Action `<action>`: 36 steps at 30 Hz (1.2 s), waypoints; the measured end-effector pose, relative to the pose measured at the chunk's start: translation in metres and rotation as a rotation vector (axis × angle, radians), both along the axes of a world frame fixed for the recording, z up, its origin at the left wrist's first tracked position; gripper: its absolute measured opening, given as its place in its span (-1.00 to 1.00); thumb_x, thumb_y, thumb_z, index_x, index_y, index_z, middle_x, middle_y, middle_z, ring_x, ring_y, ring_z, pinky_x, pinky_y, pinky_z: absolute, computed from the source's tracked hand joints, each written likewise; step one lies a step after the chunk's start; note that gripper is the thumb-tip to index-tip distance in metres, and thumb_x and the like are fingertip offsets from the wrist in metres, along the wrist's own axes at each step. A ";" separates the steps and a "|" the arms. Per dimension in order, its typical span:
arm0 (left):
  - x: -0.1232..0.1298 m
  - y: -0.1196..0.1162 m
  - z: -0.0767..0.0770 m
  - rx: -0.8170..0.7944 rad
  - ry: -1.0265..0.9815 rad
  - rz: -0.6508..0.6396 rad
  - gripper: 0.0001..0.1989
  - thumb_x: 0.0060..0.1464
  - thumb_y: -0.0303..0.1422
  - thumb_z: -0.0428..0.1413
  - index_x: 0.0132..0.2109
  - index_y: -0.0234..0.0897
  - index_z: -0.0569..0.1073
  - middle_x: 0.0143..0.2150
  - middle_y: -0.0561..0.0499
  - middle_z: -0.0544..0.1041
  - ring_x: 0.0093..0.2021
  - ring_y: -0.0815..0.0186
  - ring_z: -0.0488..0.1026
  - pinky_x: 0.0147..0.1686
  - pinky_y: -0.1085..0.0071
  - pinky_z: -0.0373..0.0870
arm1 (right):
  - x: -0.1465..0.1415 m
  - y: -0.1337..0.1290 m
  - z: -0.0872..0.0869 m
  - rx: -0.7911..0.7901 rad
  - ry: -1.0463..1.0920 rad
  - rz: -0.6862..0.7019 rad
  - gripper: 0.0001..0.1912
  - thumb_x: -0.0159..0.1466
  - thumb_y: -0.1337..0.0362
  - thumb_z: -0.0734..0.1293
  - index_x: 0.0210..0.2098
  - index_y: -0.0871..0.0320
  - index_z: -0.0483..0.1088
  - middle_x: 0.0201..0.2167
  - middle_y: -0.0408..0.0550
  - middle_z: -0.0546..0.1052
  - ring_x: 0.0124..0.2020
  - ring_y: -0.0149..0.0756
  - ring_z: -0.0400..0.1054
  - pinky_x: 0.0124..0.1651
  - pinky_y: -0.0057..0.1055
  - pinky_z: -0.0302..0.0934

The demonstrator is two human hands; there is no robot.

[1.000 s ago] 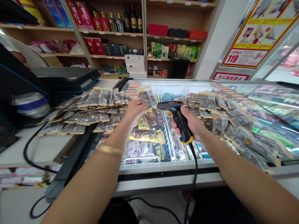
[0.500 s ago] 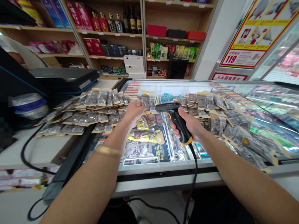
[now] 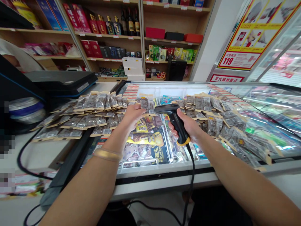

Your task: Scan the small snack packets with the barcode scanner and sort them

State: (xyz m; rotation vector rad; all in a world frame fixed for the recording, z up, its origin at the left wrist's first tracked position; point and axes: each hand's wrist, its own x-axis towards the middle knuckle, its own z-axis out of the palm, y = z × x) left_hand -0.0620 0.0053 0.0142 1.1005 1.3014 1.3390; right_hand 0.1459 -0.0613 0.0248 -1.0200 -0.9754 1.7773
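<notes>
My left hand (image 3: pixel 133 116) is closed on the edge of a clear-fronted snack packet (image 3: pixel 147 104), held upright with its barcode side toward me. In my right hand (image 3: pixel 187 125) is a black and yellow barcode scanner (image 3: pixel 177 124), its head pointing left at the packet from a short gap. My fingers wrap around its handle, and a black cord runs down from it. Piles of similar packets lie on the glass to the left (image 3: pixel 91 110) and to the right (image 3: pixel 216 116) of my hands.
Below my hands is a chest freezer (image 3: pixel 150 174) holding bagged goods and a white wire divider (image 3: pixel 167 138). A dark device (image 3: pixel 61 78) stands on the counter at left. Shelves (image 3: pixel 105 34) with bottles and boxes line the back. A person's sleeve (image 3: pixel 20 56) shows at far left.
The view has shifted slightly, so everything sits a little further left. Both hands keep their holds, with the packet and scanner in about the same relation.
</notes>
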 end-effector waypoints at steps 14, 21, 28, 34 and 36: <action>0.121 -0.002 0.068 0.106 -0.007 -0.245 -0.38 -0.08 -0.53 0.25 0.20 -0.33 0.46 -0.37 0.03 0.61 -0.34 0.35 0.56 -0.15 0.39 0.49 | 0.123 -0.033 0.042 0.277 0.200 -0.355 -0.40 0.37 -0.27 0.18 -0.22 0.17 0.43 -0.58 -0.18 0.33 -0.66 -0.46 0.16 -0.64 -0.54 0.13; 0.209 -0.002 0.058 0.125 0.291 -0.333 -0.39 0.07 -0.49 0.20 0.29 -0.35 0.37 -0.24 -0.05 0.62 -0.31 0.30 0.55 -0.16 0.35 0.48 | 0.187 -0.054 0.028 0.239 0.251 -0.530 -0.37 0.42 -0.22 0.11 -0.26 0.22 0.45 -0.61 -0.14 0.34 -0.67 -0.46 0.16 -0.66 -0.55 0.12; 0.223 -0.005 0.043 0.403 0.907 -0.229 -0.39 0.05 -0.39 0.22 0.27 -0.28 0.40 0.10 -0.21 0.53 0.09 0.10 0.51 0.17 0.19 0.40 | 0.200 -0.058 0.011 0.139 0.286 -0.568 -0.36 0.47 -0.16 0.00 -0.24 0.23 0.44 -0.62 -0.14 0.33 -0.69 -0.45 0.17 -0.66 -0.55 0.12; 0.218 -0.011 0.044 0.414 0.974 -0.244 -0.45 0.10 -0.37 0.18 0.26 -0.31 0.43 0.13 -0.22 0.50 0.14 0.07 0.48 0.23 0.14 0.38 | 0.195 -0.052 0.006 0.124 0.280 -0.550 -0.37 0.43 -0.21 0.08 -0.25 0.22 0.43 -0.61 -0.16 0.33 -0.68 -0.46 0.15 -0.66 -0.56 0.12; 0.214 -0.013 0.045 0.412 0.975 -0.240 -0.45 0.12 -0.36 0.18 0.26 -0.32 0.43 0.11 -0.22 0.50 0.12 0.07 0.49 0.23 0.14 0.38 | 0.193 -0.050 0.006 0.123 0.273 -0.541 -0.38 0.42 -0.22 0.10 -0.24 0.21 0.43 -0.61 -0.16 0.34 -0.68 -0.45 0.15 -0.66 -0.55 0.12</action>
